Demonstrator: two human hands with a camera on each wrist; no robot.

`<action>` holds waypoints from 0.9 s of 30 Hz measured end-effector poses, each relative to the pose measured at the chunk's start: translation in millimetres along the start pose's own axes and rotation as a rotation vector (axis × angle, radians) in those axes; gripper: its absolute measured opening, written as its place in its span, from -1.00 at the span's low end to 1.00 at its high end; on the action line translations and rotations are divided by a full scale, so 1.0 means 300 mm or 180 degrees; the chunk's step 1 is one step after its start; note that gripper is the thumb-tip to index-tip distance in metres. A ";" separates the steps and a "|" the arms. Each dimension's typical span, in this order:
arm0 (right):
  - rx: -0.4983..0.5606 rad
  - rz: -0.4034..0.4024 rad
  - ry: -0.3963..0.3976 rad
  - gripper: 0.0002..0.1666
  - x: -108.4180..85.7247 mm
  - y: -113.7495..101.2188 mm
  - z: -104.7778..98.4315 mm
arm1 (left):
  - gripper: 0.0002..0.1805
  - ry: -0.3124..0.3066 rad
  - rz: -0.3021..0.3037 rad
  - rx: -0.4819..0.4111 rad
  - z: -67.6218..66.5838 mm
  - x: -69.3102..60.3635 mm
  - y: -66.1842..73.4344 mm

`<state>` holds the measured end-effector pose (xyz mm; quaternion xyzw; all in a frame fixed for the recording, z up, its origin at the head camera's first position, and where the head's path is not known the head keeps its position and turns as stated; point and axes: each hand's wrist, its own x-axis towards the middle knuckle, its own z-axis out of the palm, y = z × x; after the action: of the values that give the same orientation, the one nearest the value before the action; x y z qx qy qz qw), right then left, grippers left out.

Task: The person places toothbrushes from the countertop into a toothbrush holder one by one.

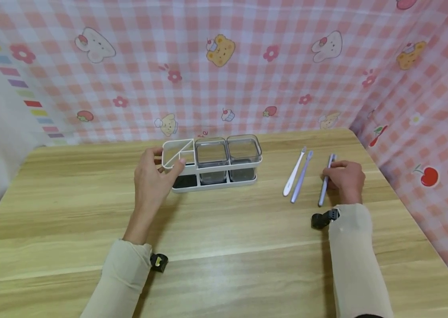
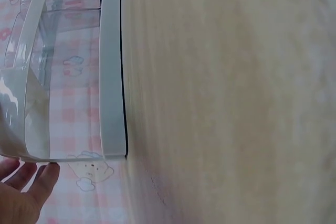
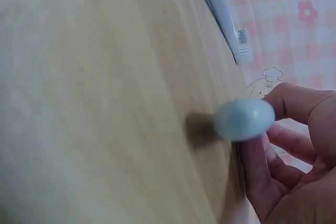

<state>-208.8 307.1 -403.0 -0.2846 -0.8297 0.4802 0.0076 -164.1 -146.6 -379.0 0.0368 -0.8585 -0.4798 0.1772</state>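
My left hand (image 1: 153,176) grips the left end of a white toothbrush holder (image 1: 189,169), thumb over its front rim and fingers at its side. Two clear smoky cups, one in the middle (image 1: 212,154) and one at the right (image 1: 243,150), sit in the holder; its left section has a divided top. In the left wrist view, fingertips (image 2: 46,179) touch the holder's end. My right hand (image 1: 347,179) pinches a bluish toothbrush (image 1: 322,192) between thumb and fingers. The right wrist view shows that toothbrush's rounded end (image 3: 244,120) raised off the table, casting a shadow.
A white toothbrush (image 1: 293,176) and a purple toothbrush (image 1: 300,183) lie side by side between the holder and my right hand. All stands on a wood-grain table (image 1: 224,265). Behind and at the right hangs a pink checked cloth (image 1: 247,88).
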 end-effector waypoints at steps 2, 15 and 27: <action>0.0124 0.0043 -0.0004 -0.43 -0.002 0.001 -0.002 | -0.32 0.0001 -0.0007 -0.0007 0.000 -0.001 0.001; 0.0790 -0.0004 0.0116 -0.51 -0.024 -0.021 -0.018 | -0.34 0.0026 0.0036 -0.0017 -0.006 0.001 -0.009; 0.1785 -0.0223 0.0200 -0.79 -0.062 -0.127 -0.062 | -0.31 -0.0032 0.0023 -0.0011 -0.004 0.002 -0.005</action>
<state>-205.6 298.7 -357.6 -0.2572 -0.6731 0.6814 0.1284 -164.5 -148.7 -379.5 0.0310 -0.8586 -0.4809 0.1747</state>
